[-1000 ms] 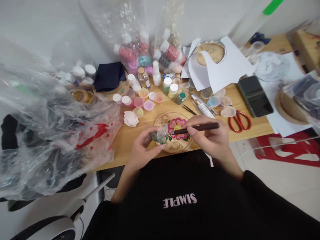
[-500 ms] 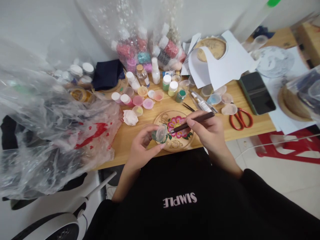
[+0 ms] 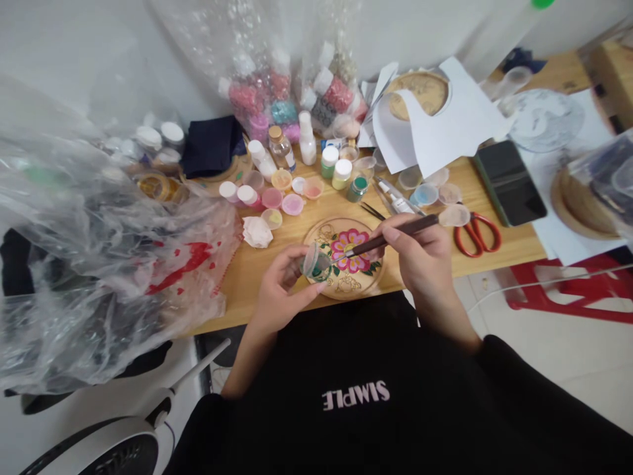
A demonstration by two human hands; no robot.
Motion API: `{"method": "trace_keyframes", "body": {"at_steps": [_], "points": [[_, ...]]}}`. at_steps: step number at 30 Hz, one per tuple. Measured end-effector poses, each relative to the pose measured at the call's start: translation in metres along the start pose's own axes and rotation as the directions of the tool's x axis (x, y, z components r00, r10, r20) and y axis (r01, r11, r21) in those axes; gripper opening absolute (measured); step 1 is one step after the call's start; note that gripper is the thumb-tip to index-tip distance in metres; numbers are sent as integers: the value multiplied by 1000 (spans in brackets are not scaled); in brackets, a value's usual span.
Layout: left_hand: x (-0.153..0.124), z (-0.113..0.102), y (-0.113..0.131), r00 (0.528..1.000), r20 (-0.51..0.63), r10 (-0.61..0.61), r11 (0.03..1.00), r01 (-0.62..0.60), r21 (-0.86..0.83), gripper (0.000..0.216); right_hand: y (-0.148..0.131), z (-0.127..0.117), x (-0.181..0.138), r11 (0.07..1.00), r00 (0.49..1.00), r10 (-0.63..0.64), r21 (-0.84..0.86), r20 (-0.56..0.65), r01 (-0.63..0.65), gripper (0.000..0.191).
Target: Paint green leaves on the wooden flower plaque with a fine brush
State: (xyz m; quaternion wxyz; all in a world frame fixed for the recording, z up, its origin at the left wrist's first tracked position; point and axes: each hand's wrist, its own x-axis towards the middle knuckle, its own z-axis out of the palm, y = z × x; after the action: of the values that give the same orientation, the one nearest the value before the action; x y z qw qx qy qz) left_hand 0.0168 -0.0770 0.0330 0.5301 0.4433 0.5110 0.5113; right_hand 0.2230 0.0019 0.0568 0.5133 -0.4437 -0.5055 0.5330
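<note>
My left hand [image 3: 287,280] is closed around a small clear cup [image 3: 316,262] with dark green stuff in it, tilted over the left side of a round wooden board [image 3: 316,229]. On that board is a pink and magenta flower [image 3: 352,241] with green leaves and gold outlines. Between the fingers of my right hand [image 3: 415,254] is a thin tool with a dark brown handle [image 3: 403,232] and a metal tip. The tip points left toward the cup's side; whether it touches is too small to tell. Black tweezers [image 3: 372,211] lie just behind the board.
Small cups and jars of colour, among them a green jar [image 3: 357,189], stand behind the board. Red-handled scissors [image 3: 477,234] and a phone [image 3: 510,183] lie to the right. Crumpled plastic bags [image 3: 119,264] cover the left. A white tissue [image 3: 257,231] is near my left hand.
My right hand has moved slightly right with the tool, drawing its tip back from the cup. The cup in my left hand has turned a little, showing its green contents more.
</note>
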Motion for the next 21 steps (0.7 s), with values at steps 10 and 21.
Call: {"method": "trace_keyframes", "body": {"at_steps": [10, 21], "points": [[13, 9, -3, 999, -30, -25, 999, 24, -43, 42, 1, -2, 13, 989, 985, 16, 149, -173, 11, 20], [25, -10, -44, 987, -160, -25, 965, -18, -262, 45, 26, -17, 24, 995, 950, -84, -74, -301, 65, 18]]}}
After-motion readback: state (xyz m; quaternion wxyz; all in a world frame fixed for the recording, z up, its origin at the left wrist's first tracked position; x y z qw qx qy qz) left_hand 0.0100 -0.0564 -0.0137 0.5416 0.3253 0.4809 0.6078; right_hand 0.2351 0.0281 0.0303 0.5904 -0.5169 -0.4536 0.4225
